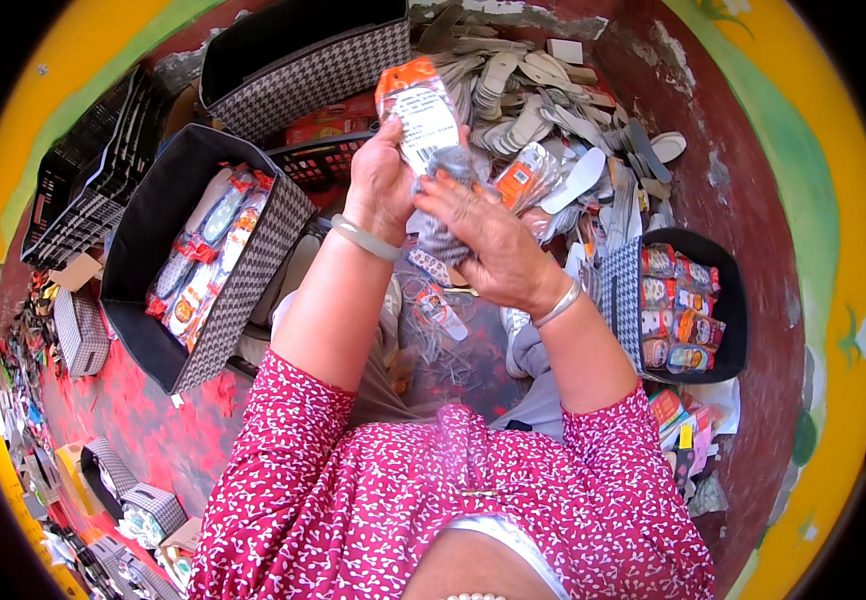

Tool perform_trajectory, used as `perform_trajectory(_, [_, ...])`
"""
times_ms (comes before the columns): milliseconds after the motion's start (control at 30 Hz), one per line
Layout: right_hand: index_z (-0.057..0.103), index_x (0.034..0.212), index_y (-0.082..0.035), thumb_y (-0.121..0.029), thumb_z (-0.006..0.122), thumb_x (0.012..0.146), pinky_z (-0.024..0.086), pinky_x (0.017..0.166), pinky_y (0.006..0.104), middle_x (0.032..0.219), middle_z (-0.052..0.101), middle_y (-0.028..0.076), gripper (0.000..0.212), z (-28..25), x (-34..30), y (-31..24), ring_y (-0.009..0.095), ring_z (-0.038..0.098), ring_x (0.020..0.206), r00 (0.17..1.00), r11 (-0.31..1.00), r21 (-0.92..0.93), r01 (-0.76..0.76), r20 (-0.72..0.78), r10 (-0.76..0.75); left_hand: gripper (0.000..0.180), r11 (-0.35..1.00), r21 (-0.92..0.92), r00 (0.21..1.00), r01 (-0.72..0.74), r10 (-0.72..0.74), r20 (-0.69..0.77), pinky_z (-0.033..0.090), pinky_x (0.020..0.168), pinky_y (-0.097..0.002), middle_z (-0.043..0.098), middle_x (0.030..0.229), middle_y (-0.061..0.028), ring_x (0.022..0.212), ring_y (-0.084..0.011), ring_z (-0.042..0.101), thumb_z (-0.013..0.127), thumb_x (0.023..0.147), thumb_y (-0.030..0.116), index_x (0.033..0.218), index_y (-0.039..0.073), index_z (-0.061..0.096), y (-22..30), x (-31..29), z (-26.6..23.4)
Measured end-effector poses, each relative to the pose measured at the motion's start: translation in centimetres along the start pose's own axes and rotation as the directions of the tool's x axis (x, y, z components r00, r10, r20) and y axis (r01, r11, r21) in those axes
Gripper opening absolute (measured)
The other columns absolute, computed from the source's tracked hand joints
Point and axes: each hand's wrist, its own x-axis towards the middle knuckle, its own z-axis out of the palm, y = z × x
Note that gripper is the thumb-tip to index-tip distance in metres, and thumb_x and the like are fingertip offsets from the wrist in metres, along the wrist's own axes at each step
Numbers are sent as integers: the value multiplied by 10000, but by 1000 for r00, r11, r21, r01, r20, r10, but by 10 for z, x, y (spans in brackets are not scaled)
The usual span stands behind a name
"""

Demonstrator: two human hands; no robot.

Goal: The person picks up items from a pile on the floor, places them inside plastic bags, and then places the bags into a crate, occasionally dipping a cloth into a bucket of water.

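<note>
In front of my chest I hold up a long package of grey fluffy insoles (pixel 443 228) with an orange and white printed card (pixel 423 120) at its upper end. My left hand (pixel 381 185) grips it along the left side, the thumb at the card's edge. My right hand (pixel 498 245) lies over the fluffy lower part, fingers bent against it; its thumb side is partly hidden. Just right of the package, an orange-labelled packet (pixel 525 178) and a pale insole (pixel 575 182) rest on the heap.
A large heap of loose insoles (pixel 543 105) fills the far right. A checked bin of wrapped insoles (pixel 153 310) stands at left, a smaller checked bin (pixel 733 340) at right. Behind are a black bin (pixel 303 75) and stacked black crates (pixel 93 165). Plastic scraps (pixel 433 345) lie between my legs.
</note>
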Motion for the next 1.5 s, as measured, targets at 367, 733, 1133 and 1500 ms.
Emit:
perform_trajectory(367, [508,1247,-85,123,521,636,413,983,349,1291,491,153,646,-24,-14,11,302,497,1176,914,942,-9,-335,-245,322,427,921,-60,873,-386,343,-345,385,967,-526,472,1238,-217,1115,-368,486,211,985,227,1284,-42,354,32,3,3])
perform_trajectory(733, [562,1153,-70,44,615,676,466,877,329,1111,600,105,492,2,-5,6,249,587,1013,900,959,-148,-241,-403,164,405,963,-168,882,-212,115,-457,323,1003,-558,435,1285,-211,1191,-336,431,350,980,307,1277,35,394,-16,0,10])
perform_trajectory(1133, [559,1074,0,-13,547,854,491,842,346,1011,620,81,221,5,-17,58,204,602,927,500,-99,977,192,-11,866,802,979,165,993,-119,120,8,240,1078,-382,377,1344,-159,1257,-251,363,625,816,493,1347,0,281,-41,-25,46])
perform_trajectory(1500, [496,1166,-12,42,596,784,490,805,294,1041,585,80,398,-39,-9,39,165,596,882,462,507,860,52,-471,751,389,959,84,962,-272,269,44,358,997,-474,521,1211,-218,1140,-345,482,401,942,223,1232,-35,411,-8,-15,38])
